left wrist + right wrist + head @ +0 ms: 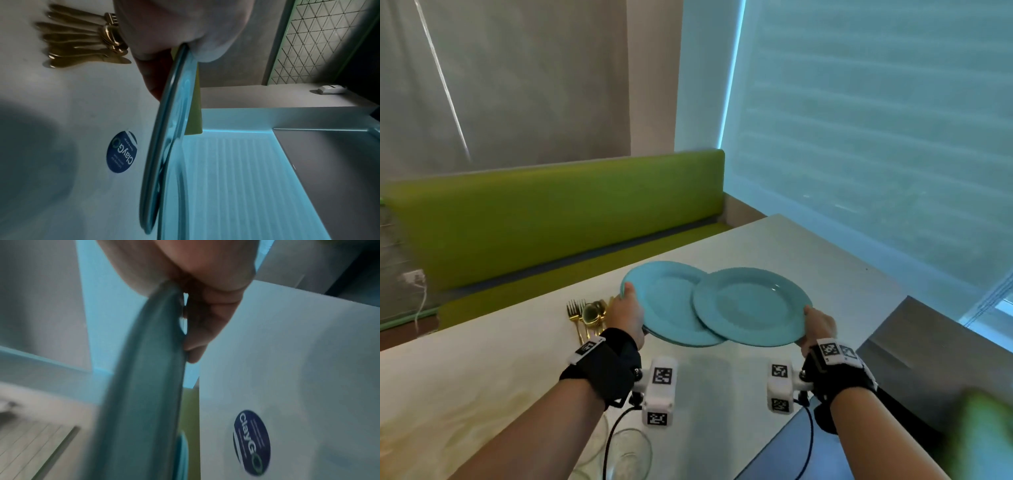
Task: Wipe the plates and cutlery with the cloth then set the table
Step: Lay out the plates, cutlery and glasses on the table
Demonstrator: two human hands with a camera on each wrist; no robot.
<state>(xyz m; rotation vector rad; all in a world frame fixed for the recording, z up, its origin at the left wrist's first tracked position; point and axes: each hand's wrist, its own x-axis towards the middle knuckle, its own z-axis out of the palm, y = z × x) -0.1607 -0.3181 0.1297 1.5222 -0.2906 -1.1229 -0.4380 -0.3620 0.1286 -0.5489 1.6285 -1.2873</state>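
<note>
Holding two teal plates above the white table (825, 260), left plate (664, 301) pinched at its rim by the left hand (626, 313), right plate (751, 306), overlapping it, gripped by the right hand (818, 325), gold cutlery (585, 317) lying beside the left hand, green bench (551, 219) beyond.

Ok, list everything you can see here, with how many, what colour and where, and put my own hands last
plates: two, turquoise; left plate and right plate held above the table, the right one overlapping the left one's edge
cutlery: a gold bundle with forks and spoons, exact count unclear; lying on the table left of the plates
glasses: at least two, clear; on the table at its near edge, between the forearms
sticker: one, round, dark blue; on the tabletop below the plates
table: one, white
bench: one, green; behind the table
blind: one, pale; over the window on the right
left hand: grips the left plate's rim
right hand: grips the right plate's rim
</note>
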